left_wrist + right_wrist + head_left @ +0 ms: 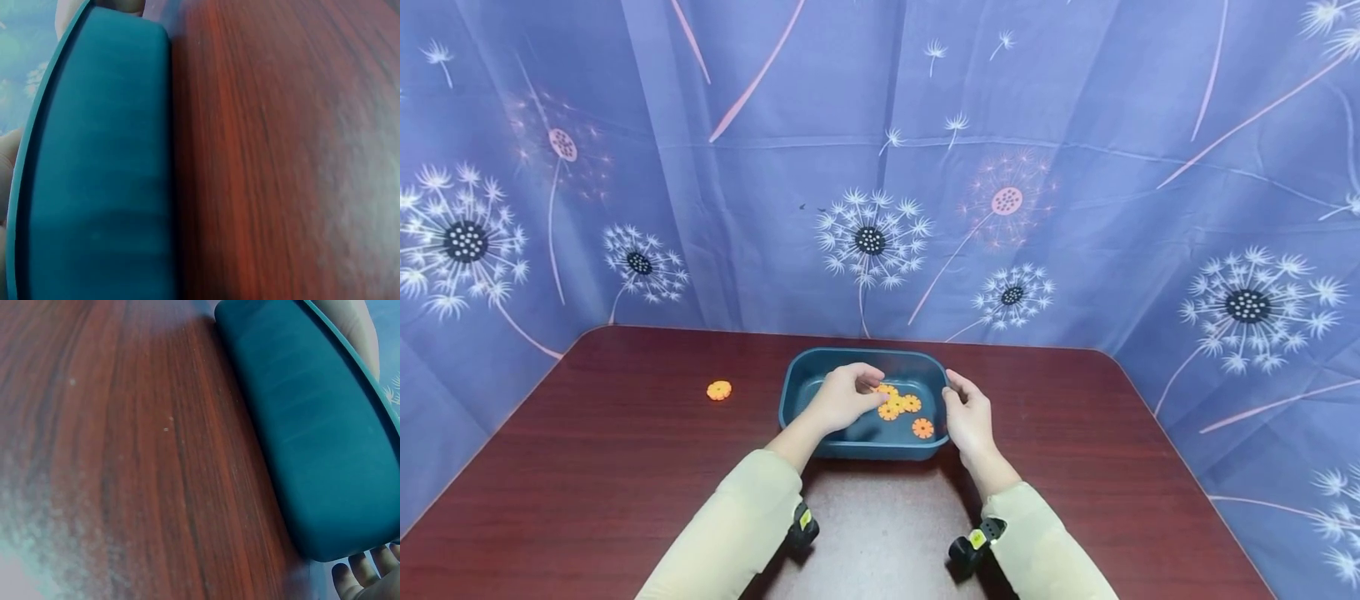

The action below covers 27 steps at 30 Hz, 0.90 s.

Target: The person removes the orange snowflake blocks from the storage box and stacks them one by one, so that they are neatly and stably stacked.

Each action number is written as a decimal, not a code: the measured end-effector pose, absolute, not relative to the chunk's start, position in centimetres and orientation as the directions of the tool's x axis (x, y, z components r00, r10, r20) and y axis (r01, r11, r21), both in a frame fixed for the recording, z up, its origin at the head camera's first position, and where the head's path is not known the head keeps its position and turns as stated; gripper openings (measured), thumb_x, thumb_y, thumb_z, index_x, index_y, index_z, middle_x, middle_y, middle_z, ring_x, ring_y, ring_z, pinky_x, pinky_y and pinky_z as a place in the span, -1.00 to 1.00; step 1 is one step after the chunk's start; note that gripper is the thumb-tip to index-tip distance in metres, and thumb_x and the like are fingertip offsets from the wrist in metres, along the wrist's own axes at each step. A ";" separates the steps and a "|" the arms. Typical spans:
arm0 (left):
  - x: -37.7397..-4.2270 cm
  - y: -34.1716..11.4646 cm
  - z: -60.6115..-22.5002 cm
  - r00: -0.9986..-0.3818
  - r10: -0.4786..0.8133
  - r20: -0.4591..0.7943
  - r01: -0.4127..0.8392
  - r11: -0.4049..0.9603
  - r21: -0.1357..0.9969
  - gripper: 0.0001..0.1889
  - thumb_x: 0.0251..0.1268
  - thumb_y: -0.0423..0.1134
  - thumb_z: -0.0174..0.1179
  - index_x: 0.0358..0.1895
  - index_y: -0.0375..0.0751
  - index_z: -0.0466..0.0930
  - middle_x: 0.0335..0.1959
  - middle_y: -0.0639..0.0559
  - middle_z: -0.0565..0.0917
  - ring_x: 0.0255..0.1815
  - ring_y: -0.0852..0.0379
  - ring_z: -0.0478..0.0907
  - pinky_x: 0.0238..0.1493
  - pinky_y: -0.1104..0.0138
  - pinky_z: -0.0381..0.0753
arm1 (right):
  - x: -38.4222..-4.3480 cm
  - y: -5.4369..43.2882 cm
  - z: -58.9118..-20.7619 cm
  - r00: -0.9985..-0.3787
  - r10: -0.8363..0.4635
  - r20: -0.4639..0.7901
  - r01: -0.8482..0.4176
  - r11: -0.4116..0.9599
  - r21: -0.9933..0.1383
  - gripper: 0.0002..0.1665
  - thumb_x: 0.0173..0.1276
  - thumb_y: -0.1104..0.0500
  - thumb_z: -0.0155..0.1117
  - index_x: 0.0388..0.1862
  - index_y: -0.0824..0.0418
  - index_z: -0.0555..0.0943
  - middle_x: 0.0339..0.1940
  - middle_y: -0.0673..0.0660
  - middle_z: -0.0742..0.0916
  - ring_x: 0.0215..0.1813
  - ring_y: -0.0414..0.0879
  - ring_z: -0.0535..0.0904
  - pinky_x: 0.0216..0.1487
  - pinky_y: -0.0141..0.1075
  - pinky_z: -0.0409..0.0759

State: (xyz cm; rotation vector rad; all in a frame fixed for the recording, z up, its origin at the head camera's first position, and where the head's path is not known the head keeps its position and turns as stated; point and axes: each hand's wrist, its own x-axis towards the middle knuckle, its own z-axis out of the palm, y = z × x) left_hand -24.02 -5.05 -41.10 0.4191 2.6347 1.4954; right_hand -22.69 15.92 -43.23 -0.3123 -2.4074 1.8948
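A dark teal plastic basin [868,451] stands on the table, holding several yellow flower-shaped discs [896,404] grouped together and one orange disc [922,428]. Over the basin's inside reaches my left hand [842,400], its thumb and fingers apart beside the yellow discs. At the right end, my right hand [970,421] holds the basin with its thumb at the rim. In the right wrist view its fingertips [364,570] lie along the outside of the end wall. The left wrist view shows mostly the basin's front wall [103,150].
Left of the basin, an orange-yellow flower-shaped piece [718,390] lies on the dark red wood table [625,467]. A blue curtain [760,208] with dandelion prints hangs behind the table. Both wrists carry small black cameras.
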 end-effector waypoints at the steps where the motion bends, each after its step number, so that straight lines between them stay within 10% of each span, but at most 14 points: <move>1: -24.1 -4.8 -41.1 -0.956 0.289 0.059 0.198 0.481 0.854 -0.59 0.16 -0.18 0.30 0.07 -0.25 0.56 -0.04 -0.12 0.65 -0.11 0.07 0.54 -0.08 0.20 0.60 | -22.7 15.9 -43.2 -0.978 0.197 -0.076 0.120 0.223 -0.967 -0.50 0.46 0.17 -0.08 0.37 0.13 0.35 0.28 0.18 0.49 -0.05 0.08 0.46 -0.37 -0.32 0.50; 27: -25.4 0.5 -42.3 -0.882 0.467 -0.064 0.230 0.544 0.807 -0.68 0.11 -0.28 0.34 -0.04 -0.24 0.62 -0.18 -0.05 0.67 -0.13 0.09 0.57 0.07 0.14 0.52 | -22.9 16.0 -43.3 -0.980 0.186 -0.072 0.114 0.226 -0.967 -0.50 0.47 0.16 -0.07 0.37 0.12 0.34 0.26 0.16 0.51 -0.16 0.11 0.45 -0.39 -0.27 0.52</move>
